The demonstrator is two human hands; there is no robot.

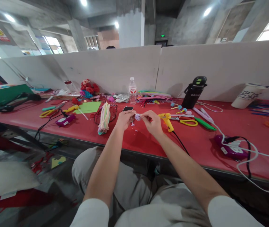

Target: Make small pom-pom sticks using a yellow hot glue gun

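Note:
Over the red table [134, 138], my left hand [124, 120] and my right hand [151, 122] meet, both pinched on a small pale purple fuzzy craft piece [137, 117] held between their fingertips. A black phone [127, 108] lies just behind my left hand. Right of my right hand rests a yellow glue gun [166, 120] with a black cord. A bundle of pastel pipe cleaners [104, 118] lies to the left of my left hand.
Yellow-handled scissors [185, 121], a green pen [204, 124], a black flask [194, 91], a water bottle [132, 90], a white cup [248, 95], a purple power strip [231, 149] with white cable, green paper [88, 107], red paper flowers [89, 87]. A white partition [129, 67] backs the table.

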